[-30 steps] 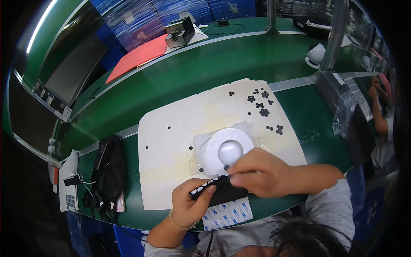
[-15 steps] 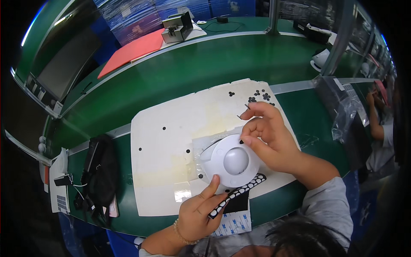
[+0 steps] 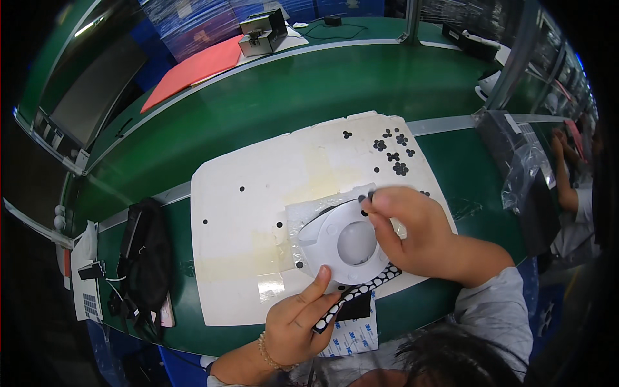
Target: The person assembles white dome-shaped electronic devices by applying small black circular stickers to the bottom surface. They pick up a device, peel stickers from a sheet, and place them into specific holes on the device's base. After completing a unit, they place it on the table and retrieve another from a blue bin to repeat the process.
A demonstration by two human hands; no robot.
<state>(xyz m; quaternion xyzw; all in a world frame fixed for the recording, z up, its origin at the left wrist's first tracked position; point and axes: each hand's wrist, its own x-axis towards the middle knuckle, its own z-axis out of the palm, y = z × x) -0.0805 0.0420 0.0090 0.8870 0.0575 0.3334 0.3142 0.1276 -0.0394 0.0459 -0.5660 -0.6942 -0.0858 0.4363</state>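
Note:
A white round device (image 3: 316, 255) with a domed centre lies on a bubble-wrap piece (image 3: 293, 216) on the white board (image 3: 238, 161). My left hand (image 3: 300, 319) holds a black strip with white round holes (image 3: 351, 293); one of its fingers presses on the device's near edge. My right hand (image 3: 416, 226), blurred by motion, is closed in a pinch above the device's far right edge. Small black round pads (image 3: 362, 198) show at its fingertips. Another black pad (image 3: 364, 213) sits on the device's rim, just below those fingers.
Several black pads (image 3: 400, 169) lie grouped at the board's far right; a few more are scattered at left. A black bag (image 3: 148, 258) stands left of the board. A dark box with clear plastic (image 3: 516, 161) is at right. Backing paper (image 3: 351, 338) lies near me.
My right hand has come down toward the device's rim, its raised fingers folding in to the thumb. More black pads on the board are uncovered. My left hand keeps its hold.

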